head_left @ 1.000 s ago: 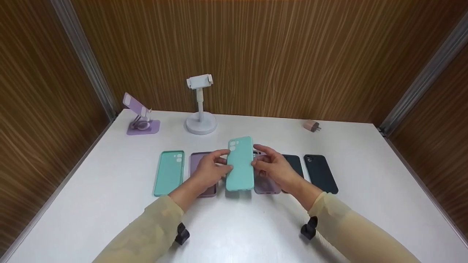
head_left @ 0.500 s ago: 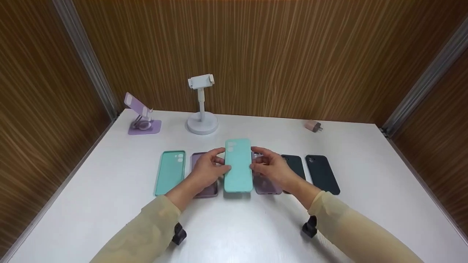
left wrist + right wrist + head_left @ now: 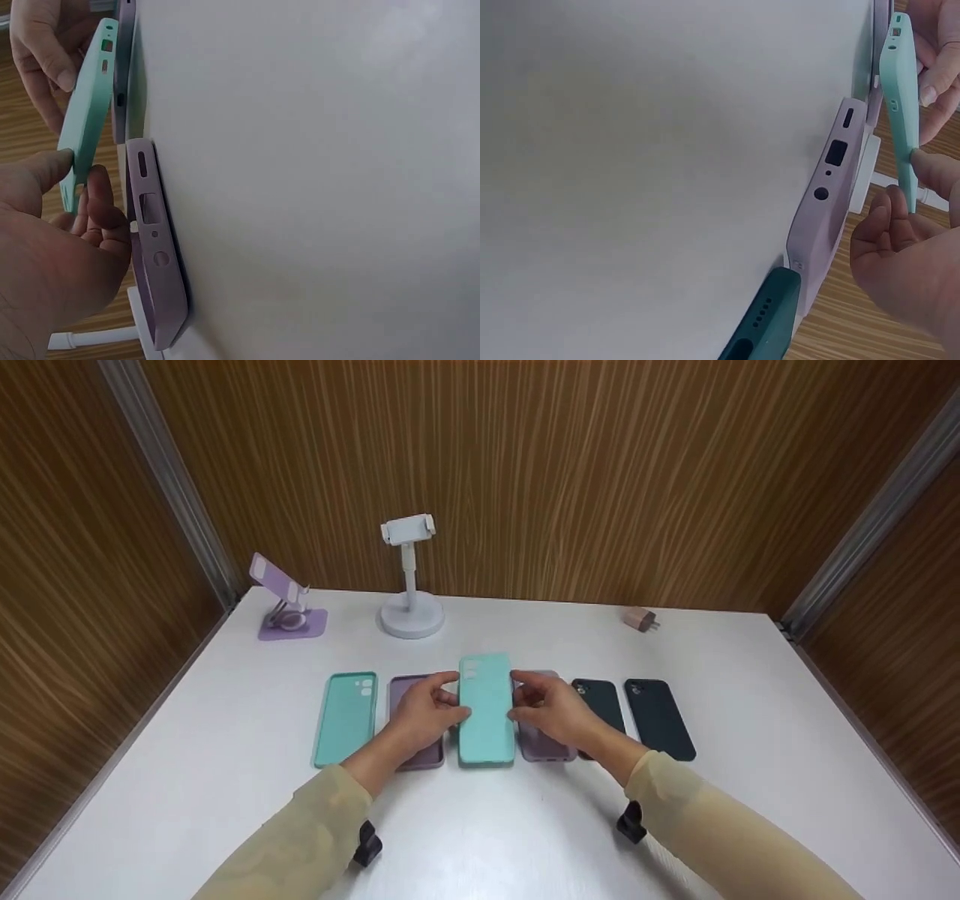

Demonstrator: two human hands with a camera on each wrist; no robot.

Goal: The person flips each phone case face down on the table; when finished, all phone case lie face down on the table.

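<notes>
Angling inward from the near side, sleeved forearms (image 3: 304, 832) are leading to the left hand (image 3: 424, 711) and right hand (image 3: 553, 711), which are pinching the long edges of the mint phone case (image 3: 486, 724), thumbs nearer, index fingers farther. It is hovering just above the counter (image 3: 480, 836) between two purple cases (image 3: 546, 746), probably feeling light, flexible and smooth; its side rims are likely offering the safest hold.

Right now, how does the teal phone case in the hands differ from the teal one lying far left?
The held case is pinched between the left hand and right hand; the far-left case lies on the table. The held case shows its smooth back, camera area upper left; the far-left case shows its hollow inside, camera openings upper right. Both are teal with rounded corners.
</notes>
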